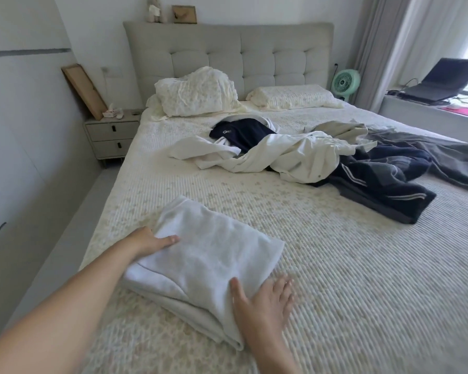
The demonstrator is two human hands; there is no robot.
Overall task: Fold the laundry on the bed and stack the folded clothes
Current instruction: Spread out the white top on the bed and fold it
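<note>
While both flat, unclenched hands, left hand (152,242) and right hand (265,306), press it, the folded white towel (206,263) lies lengthwise near-right to far-left on the bed (362,279).

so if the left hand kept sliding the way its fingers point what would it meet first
The left hand lies flat on the folded white towel, fingers pointing right across it. It would likely meet only more towel, then bare bedspread.

Grey tufted headboard (227,55), bedside drawers (111,137), curtained bright window (443,31).
</note>
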